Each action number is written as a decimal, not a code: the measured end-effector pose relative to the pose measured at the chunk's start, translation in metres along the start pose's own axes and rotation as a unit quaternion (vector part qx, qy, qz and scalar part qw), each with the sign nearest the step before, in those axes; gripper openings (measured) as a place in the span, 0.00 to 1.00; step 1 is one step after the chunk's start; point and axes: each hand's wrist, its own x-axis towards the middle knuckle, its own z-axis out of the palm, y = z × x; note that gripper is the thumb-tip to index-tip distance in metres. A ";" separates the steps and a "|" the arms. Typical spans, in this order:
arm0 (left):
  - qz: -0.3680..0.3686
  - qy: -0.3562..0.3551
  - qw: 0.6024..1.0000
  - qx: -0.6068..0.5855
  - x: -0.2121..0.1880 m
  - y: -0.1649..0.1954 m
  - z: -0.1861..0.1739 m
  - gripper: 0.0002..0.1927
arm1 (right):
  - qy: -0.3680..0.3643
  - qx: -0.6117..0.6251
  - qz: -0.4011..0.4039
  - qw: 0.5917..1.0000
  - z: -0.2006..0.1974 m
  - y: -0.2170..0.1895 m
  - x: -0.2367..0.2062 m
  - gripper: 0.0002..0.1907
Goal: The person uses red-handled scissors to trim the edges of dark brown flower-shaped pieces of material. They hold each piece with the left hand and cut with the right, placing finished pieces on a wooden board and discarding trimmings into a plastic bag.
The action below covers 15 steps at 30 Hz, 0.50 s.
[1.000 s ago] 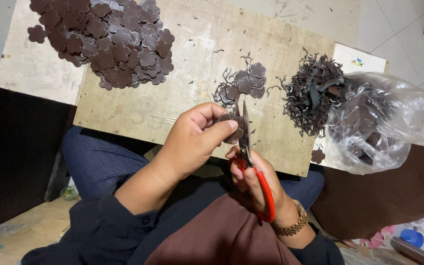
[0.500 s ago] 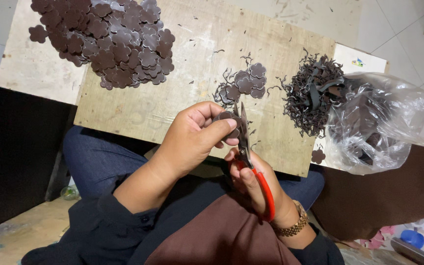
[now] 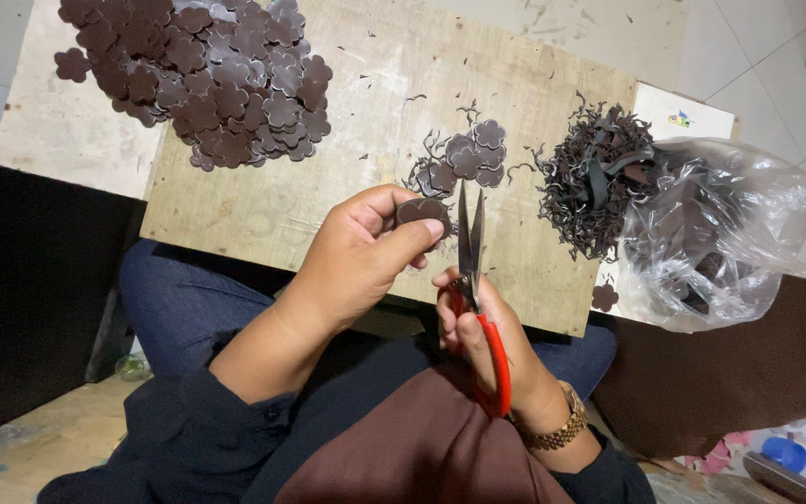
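Plywood makes up the surface (image 3: pixel 263 210) across the top of the frame, lying over my lap above a pale tiled floor (image 3: pixel 757 65). My left hand (image 3: pixel 356 257) pinches a brown flower-shaped cutout (image 3: pixel 422 211) between thumb and fingertips at frame centre. My right hand (image 3: pixel 482 341) is closed around the red handles of the scissors (image 3: pixel 471 245), whose blades point up, parted a little, just right of the piece.

To trim well, I judge the piece should turn into the blades in short bites along each petal, with my fingertips kept back from the edge.

At upper left lies a big heap of cutouts (image 3: pixel 207 79); a small cluster of flowers (image 3: pixel 466 161) sits just above the scissors. Right of that, a tangle of dark offcuts (image 3: pixel 599 182) touches a clear plastic bag (image 3: pixel 748 233). One stray flower (image 3: pixel 604 298) lies by the surface's lower right corner.
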 end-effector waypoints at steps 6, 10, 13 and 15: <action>-0.030 -0.014 0.999 0.001 0.000 0.001 0.001 0.03 | -0.051 -0.046 -0.035 0.997 -0.002 -0.003 0.003 0.40; -0.041 -0.007 0.999 0.008 0.000 0.002 0.005 0.04 | -0.055 -0.065 -0.043 0.995 -0.002 -0.006 0.003 0.42; -0.043 -0.007 0.999 -0.010 0.001 0.001 0.008 0.05 | -0.045 -0.073 -0.032 0.996 -0.001 -0.007 0.004 0.43; -0.038 -0.015 0.999 -0.022 0.000 0.001 0.010 0.06 | -0.037 -0.067 -0.027 0.997 -0.001 -0.007 0.004 0.43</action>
